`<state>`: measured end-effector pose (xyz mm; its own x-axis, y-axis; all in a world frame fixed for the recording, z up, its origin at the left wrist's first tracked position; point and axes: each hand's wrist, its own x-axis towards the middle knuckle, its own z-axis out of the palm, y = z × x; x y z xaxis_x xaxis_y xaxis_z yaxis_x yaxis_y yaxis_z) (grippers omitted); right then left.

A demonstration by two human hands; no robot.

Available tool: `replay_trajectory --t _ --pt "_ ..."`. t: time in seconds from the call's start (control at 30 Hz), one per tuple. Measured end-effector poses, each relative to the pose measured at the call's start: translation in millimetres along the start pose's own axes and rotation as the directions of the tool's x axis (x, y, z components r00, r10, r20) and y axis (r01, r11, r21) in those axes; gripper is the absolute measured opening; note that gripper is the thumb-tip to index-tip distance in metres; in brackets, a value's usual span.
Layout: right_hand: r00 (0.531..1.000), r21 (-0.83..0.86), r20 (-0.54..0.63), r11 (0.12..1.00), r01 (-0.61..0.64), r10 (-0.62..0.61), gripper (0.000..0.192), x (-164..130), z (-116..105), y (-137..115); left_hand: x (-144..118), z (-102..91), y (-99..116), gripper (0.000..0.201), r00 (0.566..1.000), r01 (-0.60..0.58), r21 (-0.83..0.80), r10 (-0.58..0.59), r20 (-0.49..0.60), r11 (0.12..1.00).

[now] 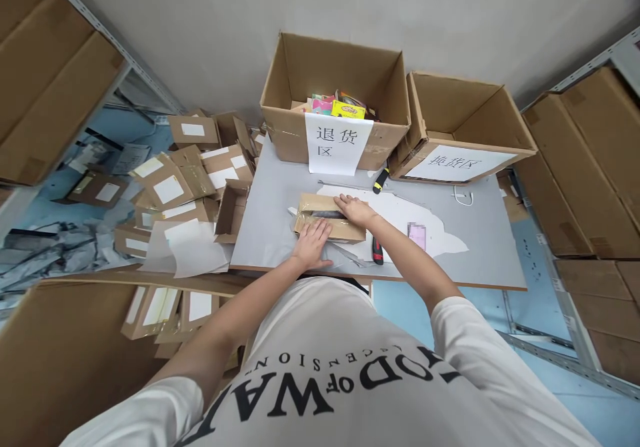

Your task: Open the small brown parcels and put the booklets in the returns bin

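A small flat cardboard parcel (327,219) lies on the grey table (480,253) in front of me, its top slit open along the middle. My left hand (313,243) presses on its near edge, fingers spread over the flap. My right hand (354,208) rests on its far right corner, fingers on the other flap. A red and black utility knife (377,250) lies just right of the parcel, beside my right forearm. A small pink card (417,235) sits further right on a torn white sheet (440,233).
Two large open cartons stand at the table's back: one (335,93) with a white label and colourful packets, one (465,127) with a label on its flap. A yellow and black cutter (381,180) lies between them. Many small parcels (170,187) pile up left.
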<state>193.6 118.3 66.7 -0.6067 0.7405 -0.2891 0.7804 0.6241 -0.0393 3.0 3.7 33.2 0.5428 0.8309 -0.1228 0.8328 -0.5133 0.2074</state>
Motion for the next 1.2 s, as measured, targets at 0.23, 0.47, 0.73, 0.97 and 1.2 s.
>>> replay_trajectory --t 0.23,0.47,0.73,0.97,1.2 --pt "0.994 0.193 0.101 0.981 0.012 -0.033 0.042 15 -33 18 -1 -1.0 3 0.115 1.0 0.009 0.002 -0.009 -0.004 1.0" --pt "0.994 0.351 0.111 0.935 -0.052 0.014 0.042 33 -43 52 -7 2.8 7 0.118 0.999 0.032 0.007 -0.032 0.009 0.999" --pt "0.914 0.229 0.014 0.889 -0.397 0.405 0.048 45 -5 46 -13 7.0 9 0.116 1.0 0.031 0.004 -0.031 0.0 1.0" --pt "0.885 0.222 -0.361 0.948 -0.226 0.295 0.042 8 -5 28 -7 -7.1 -15 0.093 1.0 -0.008 -0.09 0.006 -0.025 0.996" --pt "0.988 0.217 -0.134 0.971 0.098 -0.07 0.068 -38 7 -11 13 -45.8 -96 0.11 0.991 -0.128 -0.113 0.131 0.023 0.985"
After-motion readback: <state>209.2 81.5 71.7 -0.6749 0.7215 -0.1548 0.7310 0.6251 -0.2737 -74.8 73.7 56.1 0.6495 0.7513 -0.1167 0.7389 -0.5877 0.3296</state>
